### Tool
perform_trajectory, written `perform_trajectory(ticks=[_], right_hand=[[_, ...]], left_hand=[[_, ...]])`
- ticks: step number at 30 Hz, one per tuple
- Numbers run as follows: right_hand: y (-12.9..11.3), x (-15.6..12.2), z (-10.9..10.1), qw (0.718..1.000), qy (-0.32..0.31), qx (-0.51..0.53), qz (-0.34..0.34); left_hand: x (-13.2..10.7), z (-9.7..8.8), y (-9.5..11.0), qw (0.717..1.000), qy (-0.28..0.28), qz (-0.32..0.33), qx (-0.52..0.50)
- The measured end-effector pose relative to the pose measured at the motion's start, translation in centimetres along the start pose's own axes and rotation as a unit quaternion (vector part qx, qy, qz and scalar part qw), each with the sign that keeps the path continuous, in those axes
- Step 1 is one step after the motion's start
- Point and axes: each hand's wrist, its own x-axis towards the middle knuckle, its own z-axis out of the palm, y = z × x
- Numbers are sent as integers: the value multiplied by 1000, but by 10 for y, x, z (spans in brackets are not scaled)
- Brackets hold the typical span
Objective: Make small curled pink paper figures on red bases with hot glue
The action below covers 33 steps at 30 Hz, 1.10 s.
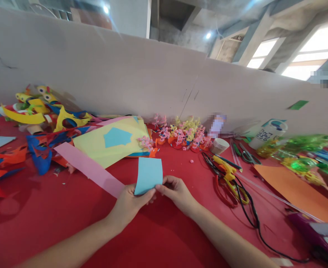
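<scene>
A small light-blue piece of paper (149, 173) is held up above the red table, its face slightly curved. My left hand (129, 204) grips its lower left edge, thumb across the front and fingers behind. My right hand (177, 191) pinches the lower right corner between thumb and fingers. Just left of my left hand, a long pink paper strip (90, 167) lies on the table. Behind the blue piece sit yellow paper sheets (97, 152) with a blue paper cutout (117, 137) on top.
Pink and yellow curled-paper pieces (180, 134) stand at the back. To the right lie pliers (222, 186), a yellow glue gun (227, 169) with a black cord, scissors (249, 154) and orange paper (298, 190). Coloured cutouts (41, 152) crowd the left. A white partition (125, 74) rises behind.
</scene>
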Motion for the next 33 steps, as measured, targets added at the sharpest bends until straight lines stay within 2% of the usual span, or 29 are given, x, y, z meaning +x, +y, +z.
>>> perform_trajectory(ticks=[3,10,23,33], right_hand=[[-1,0,1,1000,10,-3,1],[2,2,-2,998,48,-43,-7],[3,3,-5,999,16,-48,-1],[5,3,-6,999,28,-24,3]], left_hand=[[0,0,0,1000,-8,-6,4],[2,-3,-7,998,4,30,52],[1,-2,-5,1000,10,-7,9],[4,-3,-5,999,-28,-4,28]])
